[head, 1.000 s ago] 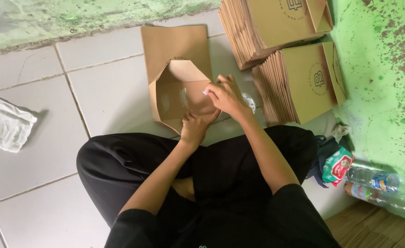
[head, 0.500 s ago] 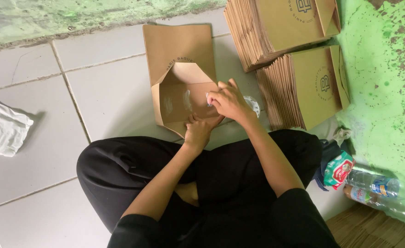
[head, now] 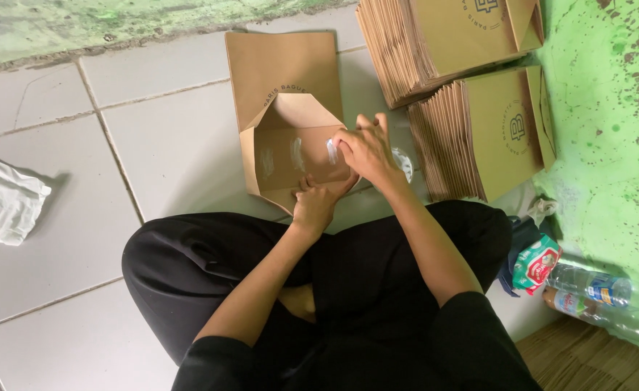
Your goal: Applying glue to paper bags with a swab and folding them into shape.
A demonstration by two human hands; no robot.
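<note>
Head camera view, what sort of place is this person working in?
Probably an informal home or backroom workspace, not a factory line. The person sits cross-legged on a white tiled floor beside a worn green wall, gluing a brown paper bag, with stacks of finished bags close by.

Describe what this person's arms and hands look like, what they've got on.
Both forearms are bare; short black sleeves end near the elbows. The left hand and the right hand wear no gloves, and no rings, watch or bracelets show. White paste sits on the right fingertips. The trousers are black too.
</note>
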